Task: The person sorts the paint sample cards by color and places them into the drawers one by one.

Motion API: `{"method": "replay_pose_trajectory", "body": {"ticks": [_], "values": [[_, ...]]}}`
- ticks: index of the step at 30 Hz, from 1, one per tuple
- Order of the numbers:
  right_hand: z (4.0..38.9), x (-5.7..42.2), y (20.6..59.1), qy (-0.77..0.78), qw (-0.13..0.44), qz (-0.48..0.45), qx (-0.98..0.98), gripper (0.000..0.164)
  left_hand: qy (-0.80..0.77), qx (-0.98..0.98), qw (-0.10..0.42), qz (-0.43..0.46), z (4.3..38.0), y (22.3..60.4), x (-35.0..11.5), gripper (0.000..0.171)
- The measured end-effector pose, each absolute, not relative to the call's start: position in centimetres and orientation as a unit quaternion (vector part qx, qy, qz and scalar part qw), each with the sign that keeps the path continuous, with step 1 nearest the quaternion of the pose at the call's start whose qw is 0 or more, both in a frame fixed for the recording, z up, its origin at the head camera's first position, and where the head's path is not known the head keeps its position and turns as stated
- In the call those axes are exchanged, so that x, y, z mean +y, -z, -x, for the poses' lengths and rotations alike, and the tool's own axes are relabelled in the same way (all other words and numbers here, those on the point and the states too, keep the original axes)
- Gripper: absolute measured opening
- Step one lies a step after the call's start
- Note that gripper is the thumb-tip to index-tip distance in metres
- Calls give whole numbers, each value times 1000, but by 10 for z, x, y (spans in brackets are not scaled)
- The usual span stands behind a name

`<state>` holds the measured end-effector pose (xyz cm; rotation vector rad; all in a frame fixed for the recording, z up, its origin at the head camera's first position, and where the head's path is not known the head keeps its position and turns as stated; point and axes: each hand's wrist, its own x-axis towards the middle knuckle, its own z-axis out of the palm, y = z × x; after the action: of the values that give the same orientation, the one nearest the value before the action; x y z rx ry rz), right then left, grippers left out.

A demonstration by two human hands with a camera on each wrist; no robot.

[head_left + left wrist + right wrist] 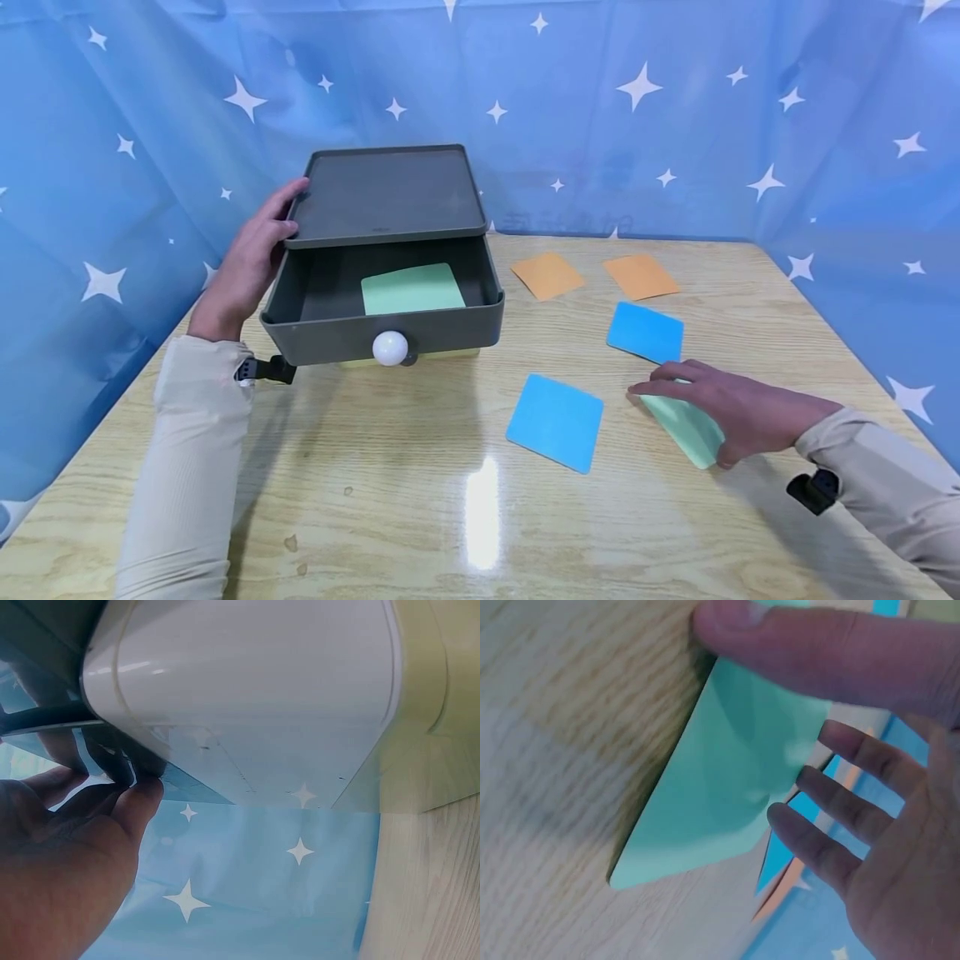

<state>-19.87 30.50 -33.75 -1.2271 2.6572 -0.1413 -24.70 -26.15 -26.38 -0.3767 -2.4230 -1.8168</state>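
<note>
Left hand (243, 271): grips grey lid (390, 192) at its left edge
Grey box (457, 332): under the lid, pale sheet (412, 292) inside
Blue square (557, 423): flat on wooden table (375, 475), right of the box
Right hand (731, 407): holds green card (692, 432) by opposite edges, near the blue square

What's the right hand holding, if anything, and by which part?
Can't tell if it's gripped: the right hand spans the green card, thumb and fingers at opposite edges.
</note>
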Motion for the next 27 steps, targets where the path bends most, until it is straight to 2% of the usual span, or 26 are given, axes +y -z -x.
{"method": "replay_pose_trajectory", "body": {"ticks": [3, 12, 20, 27], "values": [[199, 306, 338, 50, 103, 416, 902, 119, 595, -793, 44, 124, 247, 264, -262, 59], [201, 305, 334, 55, 109, 385, 915, 92, 590, -797, 45, 120, 248, 264, -261, 58], [200, 296, 327, 57, 89, 398, 911, 81, 590, -797, 48, 123, 249, 264, -262, 59], [200, 286, 319, 39, 24, 419, 907, 78, 584, -801, 51, 123, 248, 263, -261, 58]]}}
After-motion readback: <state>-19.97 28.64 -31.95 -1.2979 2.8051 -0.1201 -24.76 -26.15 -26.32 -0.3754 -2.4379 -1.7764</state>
